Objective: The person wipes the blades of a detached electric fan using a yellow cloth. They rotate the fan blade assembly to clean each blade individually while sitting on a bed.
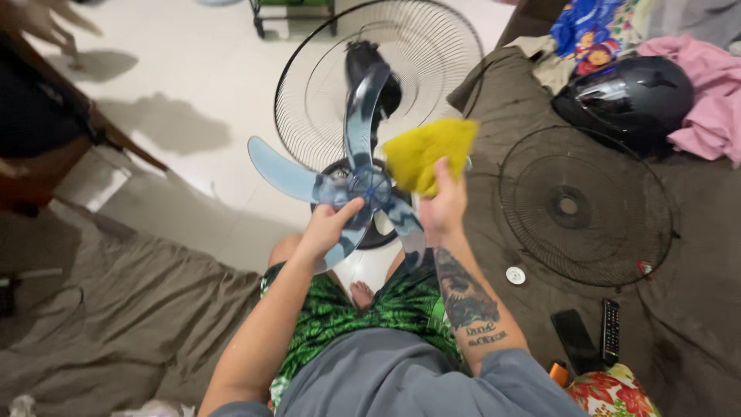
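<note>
Left hand [328,224] grips blue fan blades [351,174], right hand [441,207] pinches yellow cloth [424,153], above white tiled floor [201,85].

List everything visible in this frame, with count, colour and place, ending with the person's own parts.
fan blade: one, clear blue, held at centre
cloth: one, yellow, against the blade
rear fan guard: one, black wire, on the fan behind the blade
front fan guard: one, black, flat on the brown sheet
helmet: one, black, top right
pink garment: one, far right
phone: one, black, lower right
remote: one, black, beside the phone
white cap: one, near the front guard
left hand: grips the blade
right hand: holds the cloth
</note>
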